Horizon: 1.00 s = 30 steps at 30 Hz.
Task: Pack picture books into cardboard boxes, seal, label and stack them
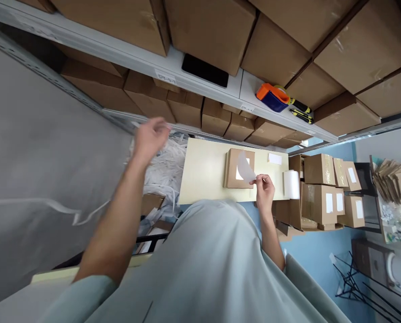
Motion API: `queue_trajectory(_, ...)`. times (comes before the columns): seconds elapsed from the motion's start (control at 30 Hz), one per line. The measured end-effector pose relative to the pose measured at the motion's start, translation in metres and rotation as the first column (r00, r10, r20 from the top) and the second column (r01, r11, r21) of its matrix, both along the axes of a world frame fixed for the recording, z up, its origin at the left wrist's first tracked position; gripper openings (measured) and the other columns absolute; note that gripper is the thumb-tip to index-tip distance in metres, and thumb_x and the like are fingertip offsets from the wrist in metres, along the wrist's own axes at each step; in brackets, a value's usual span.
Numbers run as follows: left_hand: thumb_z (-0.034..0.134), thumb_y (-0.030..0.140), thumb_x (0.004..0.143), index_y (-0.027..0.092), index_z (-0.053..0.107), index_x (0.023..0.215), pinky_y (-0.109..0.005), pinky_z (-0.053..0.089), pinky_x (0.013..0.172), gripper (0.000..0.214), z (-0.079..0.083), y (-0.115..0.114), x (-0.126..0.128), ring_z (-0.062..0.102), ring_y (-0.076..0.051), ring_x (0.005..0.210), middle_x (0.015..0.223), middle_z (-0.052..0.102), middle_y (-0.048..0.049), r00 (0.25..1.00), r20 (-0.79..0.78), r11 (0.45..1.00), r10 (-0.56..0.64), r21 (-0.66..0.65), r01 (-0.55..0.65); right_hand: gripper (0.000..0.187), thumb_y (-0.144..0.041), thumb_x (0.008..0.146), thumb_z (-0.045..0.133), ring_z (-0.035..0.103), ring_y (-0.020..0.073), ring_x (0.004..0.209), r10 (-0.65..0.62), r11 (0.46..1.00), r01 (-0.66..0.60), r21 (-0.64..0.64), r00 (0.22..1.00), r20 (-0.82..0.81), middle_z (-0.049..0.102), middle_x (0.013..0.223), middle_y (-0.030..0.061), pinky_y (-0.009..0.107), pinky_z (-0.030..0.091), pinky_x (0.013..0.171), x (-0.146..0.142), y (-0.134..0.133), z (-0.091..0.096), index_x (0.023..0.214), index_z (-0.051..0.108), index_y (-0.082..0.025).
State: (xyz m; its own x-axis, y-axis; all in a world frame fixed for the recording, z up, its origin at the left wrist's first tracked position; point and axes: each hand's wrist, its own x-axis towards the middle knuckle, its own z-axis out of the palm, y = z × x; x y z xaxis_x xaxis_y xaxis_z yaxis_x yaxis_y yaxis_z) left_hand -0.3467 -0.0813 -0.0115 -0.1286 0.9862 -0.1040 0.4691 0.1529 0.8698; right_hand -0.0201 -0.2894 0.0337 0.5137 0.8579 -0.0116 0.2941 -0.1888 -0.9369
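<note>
A person in a pale green top is looking down at a small cream-coloured tabletop. The right hand is pinching a thin, translucent white sheet, likely a label or its backing, between thumb and fingertips, holding it curled just above a flat brown cardboard box lying on the table, as if to keep the sheet clear of the box's face. The left hand is reaching out to the side, away from the table, fingers loosely curled and blurred, holding nothing that can be made out, above a heap of white paper strips. A white paper roll is standing at the table's right edge, within easy reach. Beyond it, small labelled cardboard boxes are stacked together. Grey metal shelving is carrying large brown cartons, an orange and blue tape dispenser and a black phone. The floor is light blue.
</note>
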Motion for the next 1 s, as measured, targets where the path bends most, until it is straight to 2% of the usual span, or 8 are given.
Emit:
queue_trajectory(0.07,0.081,0.059,0.089,0.012,0.076,0.108,-0.042,0.059,0.11,0.051,-0.012,-0.04,0.053,0.077,-0.026,0.11,0.116,0.084,-0.0137,0.951,0.295,0.987,-0.093,-0.097,0.127,0.027,-0.049,0.103,0.062,0.071,0.0196,0.08,0.005,0.999,-0.011,0.044,0.993,0.115,0.068,0.09,0.0022,0.036,0.057,0.083,0.004,0.002,-0.003,0.094,0.063,-0.024)
queue_trajectory(0.17,0.087,0.077,0.073,0.017,0.075,0.096,-0.045,0.066,0.1,0.065,-0.012,-0.104,0.13,0.081,-0.028,0.101,0.105,0.085,-0.0163,0.729,0.668,0.907,-0.151,-0.2,0.371,0.022,-0.043,0.108,0.058,0.07,0.022,0.09,0.092,0.989,-0.127,0.08,0.934,0.345,0.068,0.099,0.0061,0.038,0.058,0.085,0.01,0.001,-0.01,0.097,0.065,-0.025)
queue_trajectory(0.27,0.088,0.081,0.069,0.019,0.072,0.095,-0.048,0.067,0.099,0.069,-0.003,-0.142,0.174,0.082,-0.029,0.102,0.1,0.085,-0.0144,0.654,0.757,0.902,-0.01,-0.276,0.333,0.022,-0.039,0.111,0.056,0.07,0.0241,0.095,0.243,0.955,-0.297,0.013,0.804,0.543,0.071,0.099,0.009,0.039,0.057,0.087,0.019,-0.005,-0.023,0.1,0.07,-0.025)
queue_trajectory(0.43,0.091,0.068,0.067,0.021,0.067,0.09,-0.043,0.07,0.083,0.057,-0.003,-0.153,0.2,0.08,-0.027,0.091,0.091,0.082,-0.0077,0.712,0.691,0.909,0.122,-0.366,0.199,0.024,-0.034,0.114,0.056,0.071,0.0229,0.094,0.433,0.879,-0.461,-0.118,0.671,0.602,0.076,0.103,0.0103,0.037,0.057,0.09,0.033,-0.02,-0.048,0.104,0.076,-0.025)
queue_trajectory(0.63,0.083,0.059,0.07,0.023,0.065,0.086,-0.035,0.066,0.074,0.044,-0.022,-0.157,0.222,0.073,-0.021,0.082,0.081,0.074,-0.0026,0.825,0.558,0.938,0.093,-0.327,0.116,0.03,-0.044,0.113,0.061,0.073,0.0195,0.087,0.666,0.744,-0.644,-0.179,0.692,0.279,0.079,0.102,0.0058,0.034,0.059,0.086,0.064,-0.022,-0.061,0.103,0.083,-0.028)
queue_trajectory(0.8,0.08,0.063,0.072,0.023,0.063,0.086,-0.034,0.062,0.076,0.045,-0.029,-0.159,0.227,0.07,-0.02,0.082,0.082,0.071,-0.002,0.87,0.493,0.95,0.017,-0.28,0.14,0.033,-0.055,0.101,0.072,0.069,0.0181,0.076,0.357,0.928,-0.354,-0.118,0.934,0.003,0.081,0.1,0.0055,0.034,0.061,0.081,0.109,0.004,-0.063,0.096,0.086,-0.025)
queue_trajectory(0.87,0.08,0.063,0.074,0.024,0.063,0.086,-0.034,0.06,0.078,0.044,-0.028,-0.161,0.228,0.069,-0.02,0.081,0.081,0.07,-0.0018,0.879,0.476,0.948,-0.03,-0.266,0.176,0.033,-0.057,0.094,0.078,0.065,0.0163,0.07,0.295,0.94,-0.31,-0.145,0.948,-0.117,0.08,0.097,0.0042,0.034,0.06,0.076,0.123,0.016,-0.066,0.092,0.085,-0.025)
queue_trajectory(1.0,0.078,0.062,0.079,0.024,0.064,0.087,-0.032,0.056,0.079,0.041,-0.026,-0.167,0.232,0.069,-0.02,0.084,0.083,0.071,-0.0025,0.896,0.432,0.946,-0.099,-0.238,0.219,0.032,-0.055,0.083,0.086,0.062,0.0153,0.061,0.302,0.905,-0.379,-0.191,0.892,-0.337,0.075,0.079,0.0001,0.032,0.057,0.066,0.134,0.03,-0.075,0.086,0.084,-0.023)
